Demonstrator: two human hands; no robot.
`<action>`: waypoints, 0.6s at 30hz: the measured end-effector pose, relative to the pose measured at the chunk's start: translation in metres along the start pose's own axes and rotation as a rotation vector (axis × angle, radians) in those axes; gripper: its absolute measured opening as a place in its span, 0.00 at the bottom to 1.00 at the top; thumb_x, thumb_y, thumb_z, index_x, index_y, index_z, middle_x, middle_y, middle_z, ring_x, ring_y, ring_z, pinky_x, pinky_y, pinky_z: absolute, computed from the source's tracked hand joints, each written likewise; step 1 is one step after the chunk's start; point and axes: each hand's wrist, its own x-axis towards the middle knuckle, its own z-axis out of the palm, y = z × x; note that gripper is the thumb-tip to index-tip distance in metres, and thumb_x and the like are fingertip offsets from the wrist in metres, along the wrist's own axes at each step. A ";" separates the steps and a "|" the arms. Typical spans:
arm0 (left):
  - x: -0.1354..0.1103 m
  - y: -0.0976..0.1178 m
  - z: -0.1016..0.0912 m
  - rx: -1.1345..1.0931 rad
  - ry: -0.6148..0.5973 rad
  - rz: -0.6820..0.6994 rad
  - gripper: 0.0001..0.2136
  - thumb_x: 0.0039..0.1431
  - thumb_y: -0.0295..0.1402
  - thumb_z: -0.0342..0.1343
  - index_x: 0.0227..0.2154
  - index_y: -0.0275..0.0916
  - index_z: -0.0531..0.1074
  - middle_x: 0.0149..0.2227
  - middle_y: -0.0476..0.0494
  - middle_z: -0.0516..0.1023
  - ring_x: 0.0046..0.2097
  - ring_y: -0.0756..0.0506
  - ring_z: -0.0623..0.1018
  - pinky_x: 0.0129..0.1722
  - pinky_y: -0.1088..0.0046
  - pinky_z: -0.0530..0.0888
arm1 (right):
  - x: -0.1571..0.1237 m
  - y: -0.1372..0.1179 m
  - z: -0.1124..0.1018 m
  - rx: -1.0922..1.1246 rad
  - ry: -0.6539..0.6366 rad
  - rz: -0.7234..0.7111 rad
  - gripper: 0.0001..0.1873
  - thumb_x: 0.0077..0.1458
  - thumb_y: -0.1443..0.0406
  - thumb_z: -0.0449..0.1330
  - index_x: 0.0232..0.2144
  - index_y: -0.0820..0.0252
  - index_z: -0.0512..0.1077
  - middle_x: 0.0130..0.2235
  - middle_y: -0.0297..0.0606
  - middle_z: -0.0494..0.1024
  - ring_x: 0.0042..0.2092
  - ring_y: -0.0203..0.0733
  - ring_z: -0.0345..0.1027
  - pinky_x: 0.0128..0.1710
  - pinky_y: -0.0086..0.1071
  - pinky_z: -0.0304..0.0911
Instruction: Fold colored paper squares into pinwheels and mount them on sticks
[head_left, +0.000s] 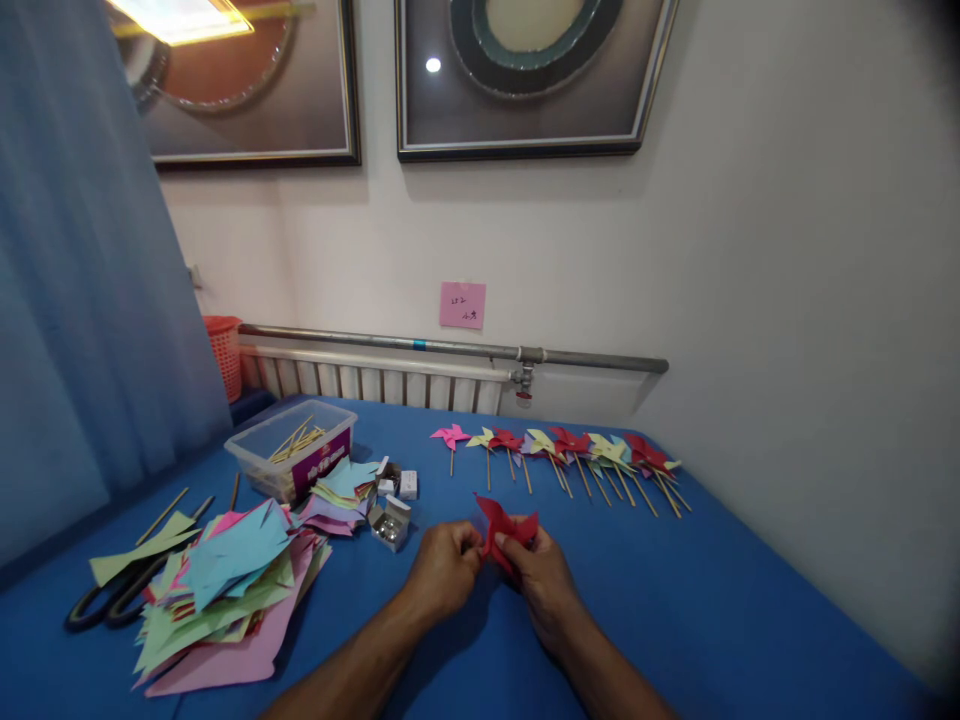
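Both my hands hold a folded red paper piece [504, 527] just above the blue table [712, 610], near its middle. My left hand [444, 570] pinches its left side with closed fingers. My right hand [541, 578] grips its right side, fingers curled. A row of finished paper pinwheels on sticks [562, 450] lies beyond my hands toward the wall.
A pile of coloured paper squares [225, 590] lies at the left, with black scissors [112, 598] beside it. A clear plastic box of sticks [294, 455] stands behind, and small boxes of pins [391, 522] sit near my left hand. A radiator [375, 378] runs along the wall.
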 end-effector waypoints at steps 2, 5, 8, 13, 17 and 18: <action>0.000 0.000 0.000 0.007 0.002 -0.003 0.07 0.51 0.24 0.50 0.23 0.37 0.71 0.22 0.53 0.68 0.26 0.51 0.64 0.27 0.76 0.58 | 0.000 -0.001 0.001 0.001 0.007 -0.003 0.20 0.38 0.61 0.74 0.34 0.59 0.74 0.25 0.31 0.78 0.26 0.38 0.70 0.28 0.29 0.65; 0.000 0.000 0.000 0.004 -0.001 -0.014 0.06 0.51 0.25 0.50 0.24 0.36 0.72 0.22 0.53 0.68 0.26 0.51 0.64 0.27 0.76 0.57 | -0.001 -0.001 0.001 0.012 0.000 0.004 0.19 0.38 0.61 0.73 0.33 0.59 0.74 0.26 0.31 0.79 0.27 0.37 0.70 0.29 0.29 0.65; 0.000 0.001 0.000 0.011 -0.002 -0.016 0.06 0.51 0.25 0.51 0.24 0.36 0.72 0.22 0.53 0.69 0.26 0.51 0.65 0.27 0.76 0.58 | -0.001 0.000 0.000 0.017 0.007 0.005 0.20 0.38 0.61 0.74 0.34 0.59 0.73 0.27 0.32 0.79 0.28 0.38 0.71 0.30 0.30 0.66; 0.000 0.001 -0.001 0.023 0.007 0.002 0.06 0.51 0.25 0.51 0.23 0.37 0.72 0.22 0.53 0.69 0.26 0.51 0.65 0.27 0.76 0.58 | 0.000 0.000 0.000 0.014 -0.002 0.009 0.20 0.38 0.61 0.74 0.34 0.59 0.73 0.26 0.32 0.79 0.27 0.37 0.70 0.30 0.30 0.66; 0.001 -0.002 0.001 0.014 0.013 -0.004 0.06 0.51 0.26 0.51 0.23 0.37 0.71 0.21 0.52 0.69 0.26 0.51 0.65 0.27 0.76 0.58 | 0.000 -0.001 0.001 0.011 0.009 0.002 0.20 0.37 0.60 0.74 0.33 0.59 0.74 0.25 0.32 0.78 0.27 0.38 0.70 0.29 0.30 0.65; 0.001 -0.002 0.001 0.012 0.014 -0.004 0.06 0.51 0.26 0.51 0.23 0.37 0.71 0.21 0.52 0.69 0.26 0.51 0.65 0.27 0.76 0.58 | 0.000 -0.001 0.001 0.010 0.007 -0.004 0.20 0.37 0.60 0.74 0.33 0.59 0.74 0.25 0.32 0.78 0.27 0.39 0.70 0.29 0.30 0.65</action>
